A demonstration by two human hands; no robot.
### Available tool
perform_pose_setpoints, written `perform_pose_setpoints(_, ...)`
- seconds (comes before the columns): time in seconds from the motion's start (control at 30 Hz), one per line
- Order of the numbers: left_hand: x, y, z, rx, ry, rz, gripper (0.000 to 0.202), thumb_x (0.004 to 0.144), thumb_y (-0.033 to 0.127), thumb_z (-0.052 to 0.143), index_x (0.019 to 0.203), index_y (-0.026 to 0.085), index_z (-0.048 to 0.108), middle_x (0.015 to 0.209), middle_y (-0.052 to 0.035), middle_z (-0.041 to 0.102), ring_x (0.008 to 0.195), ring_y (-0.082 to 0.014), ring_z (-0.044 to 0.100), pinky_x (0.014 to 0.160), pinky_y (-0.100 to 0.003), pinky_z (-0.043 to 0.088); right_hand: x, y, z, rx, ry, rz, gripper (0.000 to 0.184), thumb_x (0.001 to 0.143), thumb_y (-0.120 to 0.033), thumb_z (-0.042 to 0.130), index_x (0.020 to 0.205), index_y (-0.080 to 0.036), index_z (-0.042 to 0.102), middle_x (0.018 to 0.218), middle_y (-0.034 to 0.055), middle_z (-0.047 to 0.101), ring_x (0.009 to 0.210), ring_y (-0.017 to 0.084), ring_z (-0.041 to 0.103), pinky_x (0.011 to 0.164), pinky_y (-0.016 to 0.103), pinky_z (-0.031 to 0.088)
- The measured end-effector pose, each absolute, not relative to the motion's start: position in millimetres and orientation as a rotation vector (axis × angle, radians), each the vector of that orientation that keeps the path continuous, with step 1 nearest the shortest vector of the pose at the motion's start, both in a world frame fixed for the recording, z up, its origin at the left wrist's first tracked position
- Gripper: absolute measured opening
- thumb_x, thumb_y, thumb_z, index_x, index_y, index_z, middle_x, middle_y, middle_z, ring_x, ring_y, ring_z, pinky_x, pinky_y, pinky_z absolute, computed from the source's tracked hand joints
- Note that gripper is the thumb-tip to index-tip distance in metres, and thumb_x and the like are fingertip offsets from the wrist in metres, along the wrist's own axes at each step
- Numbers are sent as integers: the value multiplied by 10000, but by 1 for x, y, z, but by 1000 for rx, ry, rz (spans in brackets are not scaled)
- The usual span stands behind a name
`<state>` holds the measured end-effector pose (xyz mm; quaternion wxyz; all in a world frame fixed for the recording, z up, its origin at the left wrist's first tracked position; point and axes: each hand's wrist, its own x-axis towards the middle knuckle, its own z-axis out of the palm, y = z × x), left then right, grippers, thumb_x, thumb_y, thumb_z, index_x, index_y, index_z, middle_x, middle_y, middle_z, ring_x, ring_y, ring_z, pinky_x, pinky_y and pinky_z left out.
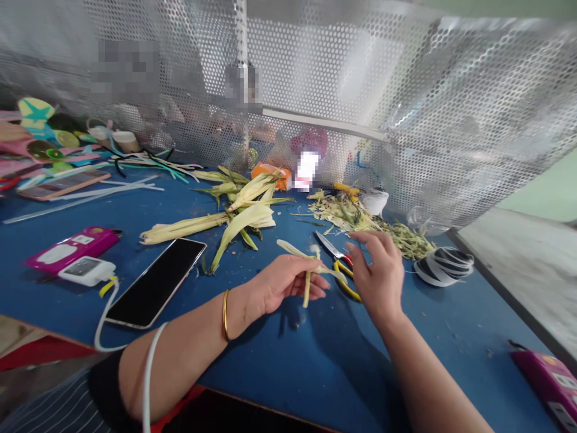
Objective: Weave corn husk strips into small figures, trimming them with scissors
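Observation:
My left hand (283,282) pinches a thin pale-green leaf strip (308,282) above the blue table (288,355); the strip bends and hangs down between my fingers. My right hand (378,270) hovers just right of it, fingers curled loosely, its fingertips by the strip's end and over a pair of scissors (338,261) with yellow and red handles lying on the table. Nothing that I can make out sits in my right hand. A gold bangle (225,314) circles my left wrist.
A bundle of long leaves (225,219) lies ahead, a heap of leaf trimmings (360,219) further right. A black phone (155,281), a white charger (85,270), a pink case (72,246) sit left. A tape coil (444,264) lies right. Perforated metal screens (406,90) fence the back.

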<state>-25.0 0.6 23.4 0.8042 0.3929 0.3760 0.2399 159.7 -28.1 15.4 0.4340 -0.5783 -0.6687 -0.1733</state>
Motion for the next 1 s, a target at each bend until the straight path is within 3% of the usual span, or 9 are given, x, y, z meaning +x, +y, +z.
perform_pose_setpoints(0.1, -27, 6, 23, 723, 726, 585, 118, 728, 179, 636, 818, 105, 654, 816, -108, 727, 718, -182, 701, 717, -283, 543, 154, -39, 25, -1174, -1928, -474, 180, 900, -147, 525, 1027, -212, 634, 881, 52, 666, 835, 198, 626, 800, 360, 420)
perform_pose_setpoints(0.23, -29, 12, 21, 706, 662, 703, 71, 659, 78, 659, 697, 127, 625, 671, -9, 638, 596, -88, 606, 612, -192, 496, 138, -45, 21, -971, -2363, -517, 247, 894, -110, 468, 1081, -167, 619, 935, 77, 682, 784, 192, 597, 790, 369, 400)
perform_pose_setpoints(0.43, -28, 9, 18, 799, 657, 696, 172, 673, 192, 792, 791, 101, 706, 842, -62, 685, 749, -96, 615, 707, -180, 487, 129, -41, 9, -943, -2351, -544, 201, 923, -73, 445, 910, -155, 628, 777, 70, 667, 727, 184, 584, 721, 335, 400)
perform_pose_setpoints(0.8, -29, 8, 18, 791, 709, 729, 97, 731, 174, 727, 781, 91, 729, 757, -54, 702, 734, -112, 634, 706, -195, 471, 122, -54, 5, -692, -2352, -512, 234, 896, -66, 505, 1089, -138, 616, 868, 86, 720, 842, 210, 657, 862, 380, 479)
perform_pose_setpoints(0.93, -31, 11, 23, 792, 740, 783, 100, 710, 166, 720, 780, 97, 699, 737, -36, 676, 651, -107, 619, 680, -227, 491, 131, -48, 8, -995, -2122, -465, 293, 914, -195, 560, 1205, -159, 554, 1028, 120, 704, 936, 237, 646, 854, 388, 468)
perform_pose_setpoints(1.0, -33, 12, 25, 803, 716, 763, 130, 704, 168, 708, 817, 107, 688, 725, -24, 658, 619, -107, 608, 666, -242, 498, 136, -43, 8, -1262, -1936, -332, 260, 932, -303, 545, 1161, -182, 574, 1052, 120, 694, 955, 255, 639, 826, 388, 469)
